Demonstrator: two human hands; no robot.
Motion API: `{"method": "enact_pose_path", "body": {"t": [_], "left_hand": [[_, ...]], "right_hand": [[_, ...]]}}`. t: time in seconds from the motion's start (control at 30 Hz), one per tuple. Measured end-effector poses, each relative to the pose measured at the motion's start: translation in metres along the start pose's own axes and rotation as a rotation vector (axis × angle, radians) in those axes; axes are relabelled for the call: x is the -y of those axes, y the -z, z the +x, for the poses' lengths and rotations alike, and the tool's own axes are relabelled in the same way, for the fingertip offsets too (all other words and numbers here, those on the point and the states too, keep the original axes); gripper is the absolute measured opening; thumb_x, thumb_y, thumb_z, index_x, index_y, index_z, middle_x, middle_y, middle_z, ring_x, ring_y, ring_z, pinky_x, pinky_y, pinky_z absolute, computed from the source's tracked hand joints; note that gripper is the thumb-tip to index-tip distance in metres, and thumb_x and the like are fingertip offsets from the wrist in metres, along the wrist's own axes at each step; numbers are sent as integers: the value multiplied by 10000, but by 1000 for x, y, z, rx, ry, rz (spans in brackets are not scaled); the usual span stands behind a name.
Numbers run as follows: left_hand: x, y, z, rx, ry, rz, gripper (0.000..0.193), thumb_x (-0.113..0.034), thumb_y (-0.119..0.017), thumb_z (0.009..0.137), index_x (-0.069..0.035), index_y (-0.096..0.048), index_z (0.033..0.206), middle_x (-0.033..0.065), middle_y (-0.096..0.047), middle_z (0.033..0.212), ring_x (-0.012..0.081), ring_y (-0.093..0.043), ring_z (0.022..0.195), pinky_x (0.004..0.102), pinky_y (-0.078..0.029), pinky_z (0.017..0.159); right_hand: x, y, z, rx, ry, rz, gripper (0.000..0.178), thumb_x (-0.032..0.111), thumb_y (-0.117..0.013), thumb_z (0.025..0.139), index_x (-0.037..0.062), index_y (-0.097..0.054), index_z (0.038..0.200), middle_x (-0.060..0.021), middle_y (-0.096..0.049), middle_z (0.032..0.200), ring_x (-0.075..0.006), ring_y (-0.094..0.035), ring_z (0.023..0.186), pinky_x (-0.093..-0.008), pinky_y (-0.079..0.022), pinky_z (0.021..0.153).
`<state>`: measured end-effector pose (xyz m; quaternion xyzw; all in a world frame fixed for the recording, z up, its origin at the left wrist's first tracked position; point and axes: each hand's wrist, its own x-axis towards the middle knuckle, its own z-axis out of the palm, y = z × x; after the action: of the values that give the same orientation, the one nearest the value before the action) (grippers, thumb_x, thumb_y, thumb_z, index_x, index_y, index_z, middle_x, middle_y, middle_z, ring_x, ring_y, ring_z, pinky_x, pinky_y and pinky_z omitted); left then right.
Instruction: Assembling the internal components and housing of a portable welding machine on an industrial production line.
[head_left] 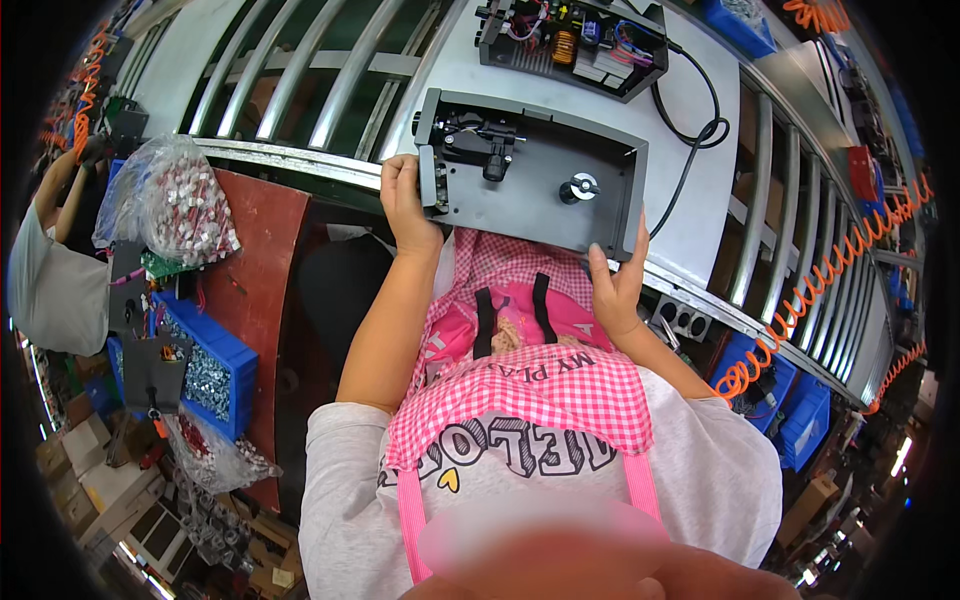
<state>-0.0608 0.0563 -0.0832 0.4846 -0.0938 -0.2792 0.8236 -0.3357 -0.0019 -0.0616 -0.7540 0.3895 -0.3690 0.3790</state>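
Head | left hand (410,208), right hand (620,287) gripping grey housing (535,205) | beyond: wired unit (580,50) (cable (717,117) alongside)

At top centre we see a box (540,215) of smooth, matt dark metal. The rollers (352,80) at upper left look like polished metal. At left, we find a crinkled, glossy clear plastic bag (135,180) and a smooth blue plastic bin (238,385). Mid-frame, we see a matt cloth apron (520,400) with 2 dull black fabric straps (483,318).
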Motion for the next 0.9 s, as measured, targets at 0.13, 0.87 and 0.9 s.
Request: {"method": "enact_pose_path", "body": {"t": [0.13, 0.87, 0.9], "left_hand": [[0, 0, 1, -2, 19, 0, 116, -165, -526, 1017, -58, -561, 989, 0, -578, 863, 61, -528, 761, 221, -437, 690], [-3, -3, 1, 15, 38, -38, 150, -213, -546, 1040, -69, -555, 998, 21, -632, 875, 68, -573, 753, 232, -474, 680], [-2, -1, 2, 15, 43, -39, 146, -208, -546, 1038, -69, -555, 995, 20, -631, 872, 68, -573, 749, 231, -473, 677]], "right_hand": [[1, -1, 0, -13, -16, 10, 766, 129, -638, 946, -45, -231, 1571, -264, -374, 1502, -383, -403, 1383, -438, -316, 1152], [-14, -7, -7, -38, 6, 3, 766, 104, -657, 923, -44, -258, 1559, -255, -359, 1528, -378, -395, 1400, -432, -320, 1158], [-13, -7, -7, -38, 4, 3, 764, 103, -657, 922, -44, -259, 1559, -255, -359, 1528, -378, -394, 1401, -433, -319, 1159]]}}
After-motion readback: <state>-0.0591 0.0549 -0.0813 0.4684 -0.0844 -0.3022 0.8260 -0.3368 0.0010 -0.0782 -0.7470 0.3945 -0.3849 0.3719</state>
